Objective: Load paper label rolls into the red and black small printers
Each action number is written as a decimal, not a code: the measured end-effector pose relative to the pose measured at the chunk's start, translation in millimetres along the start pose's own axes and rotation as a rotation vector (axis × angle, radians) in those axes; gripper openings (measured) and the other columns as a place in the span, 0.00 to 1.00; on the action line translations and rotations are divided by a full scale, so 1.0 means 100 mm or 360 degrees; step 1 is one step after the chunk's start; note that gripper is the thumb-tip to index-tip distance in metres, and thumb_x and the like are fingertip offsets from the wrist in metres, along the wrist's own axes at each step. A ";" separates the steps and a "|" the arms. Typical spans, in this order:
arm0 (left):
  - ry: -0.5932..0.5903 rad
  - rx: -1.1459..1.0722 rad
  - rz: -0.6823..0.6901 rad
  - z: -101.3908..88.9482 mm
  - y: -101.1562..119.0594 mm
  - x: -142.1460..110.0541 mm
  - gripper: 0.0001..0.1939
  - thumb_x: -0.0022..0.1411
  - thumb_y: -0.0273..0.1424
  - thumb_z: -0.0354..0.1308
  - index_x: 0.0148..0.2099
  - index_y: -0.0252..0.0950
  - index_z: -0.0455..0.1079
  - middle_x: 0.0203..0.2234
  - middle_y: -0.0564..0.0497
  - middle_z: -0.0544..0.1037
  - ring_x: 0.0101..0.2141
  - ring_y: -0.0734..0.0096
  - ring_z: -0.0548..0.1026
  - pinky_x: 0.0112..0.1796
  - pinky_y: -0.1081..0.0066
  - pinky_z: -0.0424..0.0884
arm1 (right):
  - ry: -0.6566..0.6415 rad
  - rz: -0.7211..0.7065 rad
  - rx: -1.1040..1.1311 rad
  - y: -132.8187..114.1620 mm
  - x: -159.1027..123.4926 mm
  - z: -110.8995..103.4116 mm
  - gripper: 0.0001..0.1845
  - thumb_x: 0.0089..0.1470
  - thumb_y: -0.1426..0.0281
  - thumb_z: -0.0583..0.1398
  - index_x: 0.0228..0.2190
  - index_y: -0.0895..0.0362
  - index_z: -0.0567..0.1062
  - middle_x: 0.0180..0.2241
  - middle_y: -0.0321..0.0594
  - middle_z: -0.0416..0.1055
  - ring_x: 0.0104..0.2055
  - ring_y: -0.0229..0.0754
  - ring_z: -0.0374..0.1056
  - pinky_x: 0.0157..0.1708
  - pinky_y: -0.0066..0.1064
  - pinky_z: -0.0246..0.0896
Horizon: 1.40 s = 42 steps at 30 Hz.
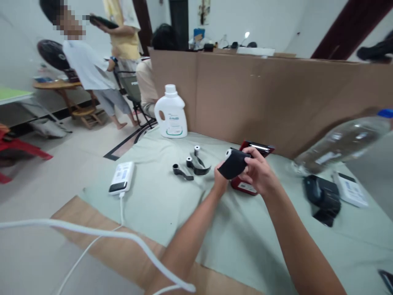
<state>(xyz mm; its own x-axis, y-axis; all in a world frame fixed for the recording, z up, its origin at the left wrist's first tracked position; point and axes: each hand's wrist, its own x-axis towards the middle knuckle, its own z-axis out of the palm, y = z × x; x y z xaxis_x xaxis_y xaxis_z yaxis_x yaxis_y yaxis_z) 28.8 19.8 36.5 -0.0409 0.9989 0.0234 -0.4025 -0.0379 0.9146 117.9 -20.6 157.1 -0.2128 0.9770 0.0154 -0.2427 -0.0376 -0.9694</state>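
Note:
A roll of black sheet material with a pale hollow core is held up over the table between both hands. My left hand is closed round its left side from below, its fingers mostly hidden behind the roll. My right hand pinches the right end with thumb and fingers. Behind and below the hands stands a red box with a white label, its lid raised. Several small black rolls with loose, curling ends lie on the cloth left of the hands.
A white jug stands before a cardboard partition. A power bank with a white cable lies left. At right are a clear bottle, a black object and another white device. People stand beyond.

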 end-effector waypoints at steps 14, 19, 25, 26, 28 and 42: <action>-0.0588 0.0709 0.0469 0.04 0.43 -0.09 0.13 0.63 0.36 0.58 0.46 0.35 0.75 0.31 0.50 0.79 0.32 0.70 0.76 0.35 0.73 0.71 | 0.0142 0.0090 -0.0303 0.10 -0.33 -0.83 0.14 0.53 0.59 0.64 0.38 0.51 0.70 0.16 0.24 0.60 0.15 0.33 0.56 0.18 0.25 0.49; -0.0620 0.0708 0.0475 0.04 0.44 -0.09 0.14 0.59 0.32 0.60 0.48 0.37 0.74 0.38 0.49 0.79 0.29 0.75 0.74 0.30 0.76 0.69 | 0.0043 0.0154 -0.0242 0.10 -0.33 -0.93 0.19 0.58 0.54 0.58 0.45 0.51 0.76 0.23 0.32 0.67 0.20 0.36 0.59 0.21 0.29 0.52; -0.0677 0.0788 0.0536 0.01 0.41 -0.07 0.16 0.55 0.26 0.58 0.47 0.38 0.73 0.40 0.50 0.78 0.31 0.75 0.73 0.28 0.79 0.66 | 0.0004 0.0030 -0.0433 0.15 -0.31 -0.98 0.21 0.54 0.64 0.62 0.50 0.51 0.75 0.32 0.34 0.73 0.24 0.34 0.61 0.26 0.28 0.57; -0.0669 0.0813 0.0552 0.02 0.41 -0.07 0.16 0.55 0.25 0.58 0.47 0.38 0.73 0.40 0.50 0.78 0.31 0.75 0.73 0.28 0.79 0.66 | -0.0028 0.0003 -0.0478 0.16 -0.31 -0.99 0.21 0.54 0.64 0.63 0.50 0.51 0.74 0.37 0.36 0.76 0.26 0.35 0.64 0.28 0.29 0.59; -0.0670 0.0861 0.0578 0.03 0.41 -0.08 0.16 0.55 0.24 0.57 0.46 0.38 0.74 0.41 0.49 0.78 0.32 0.75 0.73 0.28 0.79 0.65 | -0.0035 -0.0061 -0.0610 0.17 -0.31 -1.01 0.20 0.53 0.64 0.64 0.49 0.51 0.75 0.42 0.38 0.77 0.33 0.39 0.70 0.33 0.31 0.63; -0.0728 0.1384 0.1053 0.07 0.35 -0.17 0.10 0.63 0.28 0.62 0.46 0.42 0.80 0.40 0.48 0.75 0.39 0.69 0.75 0.39 0.72 0.71 | 0.0312 -0.0130 -0.1985 0.34 0.24 -1.36 0.19 0.45 0.79 0.57 0.40 0.55 0.78 0.38 0.42 0.80 0.38 0.45 0.72 0.37 0.31 0.60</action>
<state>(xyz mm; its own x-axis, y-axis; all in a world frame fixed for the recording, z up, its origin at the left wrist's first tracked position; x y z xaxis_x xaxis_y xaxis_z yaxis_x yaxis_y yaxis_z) 22.2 2.0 71.3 0.3943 0.7161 0.5760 0.3383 -0.6958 0.6335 233.3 30.2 91.2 -0.0698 0.9857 0.1531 0.8290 0.1426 -0.5407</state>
